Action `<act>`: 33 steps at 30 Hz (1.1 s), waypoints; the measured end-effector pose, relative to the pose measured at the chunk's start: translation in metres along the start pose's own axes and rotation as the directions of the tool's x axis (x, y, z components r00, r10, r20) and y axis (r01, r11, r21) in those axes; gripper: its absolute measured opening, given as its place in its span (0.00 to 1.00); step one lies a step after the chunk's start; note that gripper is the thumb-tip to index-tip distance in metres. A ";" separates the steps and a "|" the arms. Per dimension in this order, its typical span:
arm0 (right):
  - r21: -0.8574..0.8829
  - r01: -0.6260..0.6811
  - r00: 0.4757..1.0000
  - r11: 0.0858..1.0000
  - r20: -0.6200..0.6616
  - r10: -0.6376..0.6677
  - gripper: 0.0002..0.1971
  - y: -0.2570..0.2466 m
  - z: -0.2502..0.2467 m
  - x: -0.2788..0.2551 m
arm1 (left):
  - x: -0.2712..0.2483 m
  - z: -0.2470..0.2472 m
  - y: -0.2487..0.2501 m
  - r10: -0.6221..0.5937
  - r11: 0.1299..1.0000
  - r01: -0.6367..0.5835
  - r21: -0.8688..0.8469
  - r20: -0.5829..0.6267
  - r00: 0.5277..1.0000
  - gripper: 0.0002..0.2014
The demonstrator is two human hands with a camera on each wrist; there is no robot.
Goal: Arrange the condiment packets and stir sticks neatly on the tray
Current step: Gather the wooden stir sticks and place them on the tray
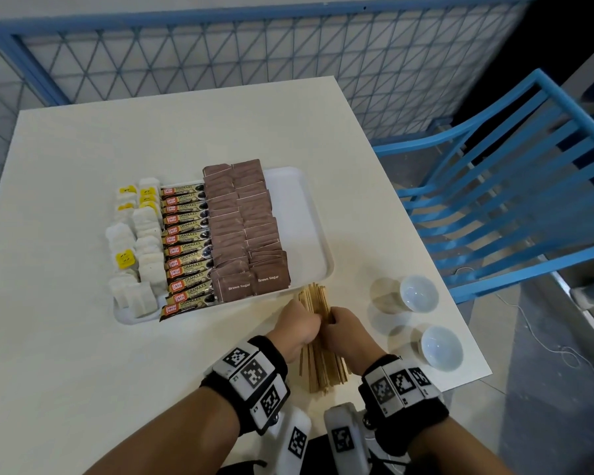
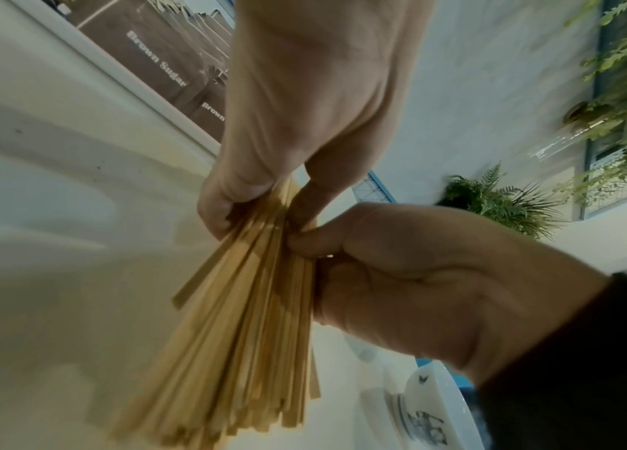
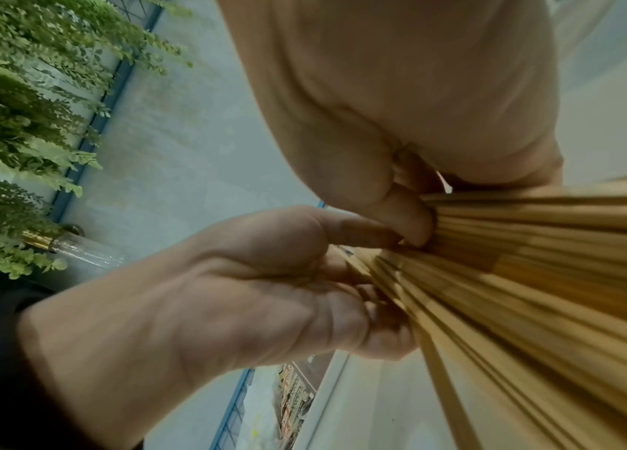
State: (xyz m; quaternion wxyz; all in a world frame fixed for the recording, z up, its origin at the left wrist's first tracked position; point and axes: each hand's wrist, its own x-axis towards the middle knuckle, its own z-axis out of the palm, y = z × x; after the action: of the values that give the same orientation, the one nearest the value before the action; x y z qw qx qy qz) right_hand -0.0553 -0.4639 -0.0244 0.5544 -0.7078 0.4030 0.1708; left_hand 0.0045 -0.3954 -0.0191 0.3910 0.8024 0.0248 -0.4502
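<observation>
Packets are lined up; I am now squaring the stir sticks.

On the white rectangular plastic tray (image 1: 309, 214), the white tea bags (image 1: 136, 241), the striped granule sachets (image 1: 186, 248) and the brown paper sugar packets (image 1: 244, 228) are already sitting in rows, leaving a bare strip at its right side. I am gripping the bundle of thin wooden stir sticks (image 1: 318, 337) over the pale tabletop (image 1: 117, 371) just beside the tray's near corner, left hand (image 1: 297, 329) and right hand (image 1: 347, 329) both curling their fingers (image 2: 219, 213) around it. Placing the sticks seems to be what is left.

left hand (image 1: 297, 329) and right hand (image 1: 345, 329) side by side, fingers curled, gripping
</observation>
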 end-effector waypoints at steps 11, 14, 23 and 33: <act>0.047 0.041 0.997 0.998 -0.072 -0.038 0.14 -0.006 0.014 -0.002 | 0.001 0.005 0.000 -0.097 0.979 0.113 -0.169 0.100 0.990 0.19; 0.033 0.032 0.997 0.999 -0.064 -0.029 0.14 -0.001 0.012 0.001 | 0.003 0.009 0.000 -0.120 0.960 0.139 -0.243 0.091 0.989 0.20; -0.665 -0.090 0.978 0.741 0.082 0.192 0.22 -0.032 0.025 -0.024 | 0.005 0.009 -0.002 -0.148 0.933 0.168 -0.318 0.085 0.985 0.59; 0.105 0.176 0.984 0.979 -0.035 -0.173 0.14 -0.007 0.023 -0.013 | 0.018 -0.002 -0.017 -0.060 0.871 0.069 -0.486 0.034 0.998 0.26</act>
State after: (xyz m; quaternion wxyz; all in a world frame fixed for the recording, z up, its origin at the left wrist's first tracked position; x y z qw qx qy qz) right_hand -0.0532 -0.4376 -0.0181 0.5995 -0.7116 0.3550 0.0904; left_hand 0.0097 -0.3883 -0.0418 0.5651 0.6731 0.1605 -0.4492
